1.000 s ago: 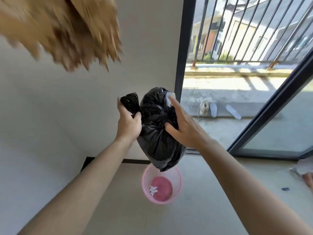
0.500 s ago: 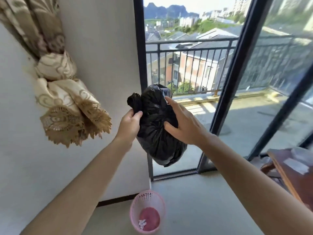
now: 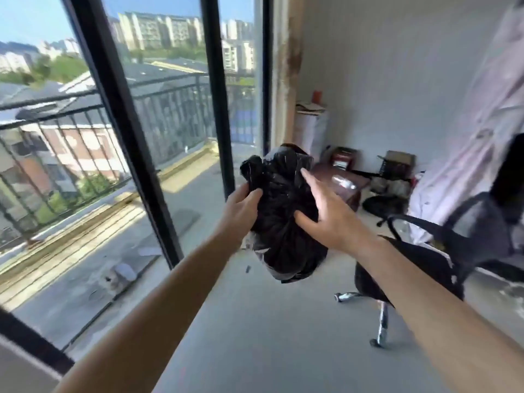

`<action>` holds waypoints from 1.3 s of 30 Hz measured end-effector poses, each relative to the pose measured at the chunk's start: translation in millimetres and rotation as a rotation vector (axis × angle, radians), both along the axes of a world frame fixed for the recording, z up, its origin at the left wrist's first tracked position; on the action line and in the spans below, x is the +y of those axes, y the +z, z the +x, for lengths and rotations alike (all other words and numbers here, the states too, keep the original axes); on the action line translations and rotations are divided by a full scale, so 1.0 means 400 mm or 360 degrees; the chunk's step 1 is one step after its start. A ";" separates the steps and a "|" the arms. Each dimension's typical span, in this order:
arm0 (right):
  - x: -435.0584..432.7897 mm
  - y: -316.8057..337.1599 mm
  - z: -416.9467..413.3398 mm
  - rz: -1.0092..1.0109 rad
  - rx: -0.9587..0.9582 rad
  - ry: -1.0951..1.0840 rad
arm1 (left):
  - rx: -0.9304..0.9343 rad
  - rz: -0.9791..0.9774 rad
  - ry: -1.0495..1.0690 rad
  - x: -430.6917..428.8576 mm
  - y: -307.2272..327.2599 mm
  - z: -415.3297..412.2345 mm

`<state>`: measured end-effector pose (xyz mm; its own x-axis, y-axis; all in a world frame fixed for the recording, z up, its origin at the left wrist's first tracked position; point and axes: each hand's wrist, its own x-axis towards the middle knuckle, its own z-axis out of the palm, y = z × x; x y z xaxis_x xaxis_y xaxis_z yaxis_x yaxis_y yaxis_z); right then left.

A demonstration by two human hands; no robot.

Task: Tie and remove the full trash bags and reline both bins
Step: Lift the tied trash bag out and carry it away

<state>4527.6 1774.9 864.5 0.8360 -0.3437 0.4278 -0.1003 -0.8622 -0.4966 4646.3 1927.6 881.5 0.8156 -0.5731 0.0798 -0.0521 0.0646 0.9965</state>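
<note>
As the black plastic trash bag (image 3: 283,236) appears soft and light, hold its gathered neck. The left hand (image 3: 241,207) pinches there; the right hand (image 3: 329,217), spread, braces it.

Trash bag (image 3: 283,222): glossy black, with white glints along the creases. Window frame (image 3: 122,123): black. Balcony railing (image 3: 170,117): dark grey bars. Floor (image 3: 269,336): plain mid grey, unpatterned. Wall (image 3: 382,66): pale grey-white, with a rust-brown vertical stain (image 3: 292,58) at its corner. Office chair (image 3: 442,256): black, on a chrome base (image 3: 382,319). Hanging cloth (image 3: 476,123): pale lilac-pink, faintly marked, its pattern too blurred to tell. Bench (image 3: 337,177): dark brown. Building (image 3: 65,143) outside: red-brown brick. Sky (image 3: 28,18): clear blue.
</note>
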 end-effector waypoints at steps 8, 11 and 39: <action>-0.429 0.007 -0.635 0.0043 -0.0075 -0.0656 | -0.0261 0.0060 -0.0733 -0.580 0.028 -0.506; -0.550 -0.004 -0.854 -0.0024 -0.0019 -0.0849 | -0.0332 0.0056 -0.0946 -0.759 0.003 -0.698; -1.683 -0.110 -2.286 0.0245 0.0125 -0.2340 | -0.1192 -0.0057 -0.2456 -2.359 -0.172 -2.154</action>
<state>3613.0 1101.5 820.6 -0.2758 -0.9194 0.2806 -0.8466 0.0940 -0.5239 3784.8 983.9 812.7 -0.6660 -0.7222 0.1865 -0.3433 0.5188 0.7829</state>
